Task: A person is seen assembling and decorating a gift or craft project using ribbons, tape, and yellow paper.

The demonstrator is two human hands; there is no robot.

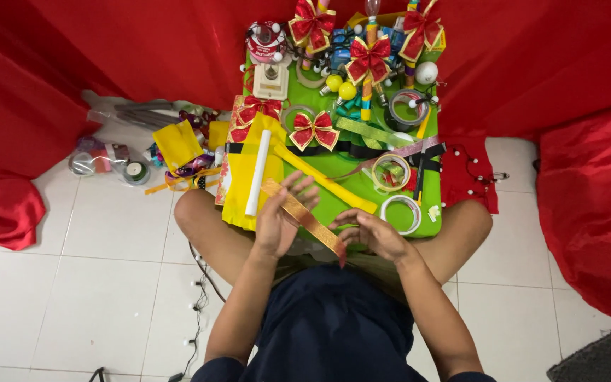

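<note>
Head view: the left hand (pixel 277 223) holds a gold ribbon strip (pixel 304 217) in a narrow grip at its upper end, while the right hand (pixel 373 233) pinches the lower end, keeping the strip taut and diagonal above the lap. Just beyond lies the green counter (pixel 429 228), carrying red-and-gold bows (pixel 314 130), tape rolls (pixel 400 213) and a white tube (pixel 257 182), all within reach.

Both forearms reach forward from the torso, elbows bent; the left hand (pixel 278 221) is raised with fingers spread upward, the right hand (pixel 374 233) sits just beside it, fingers curled
</note>
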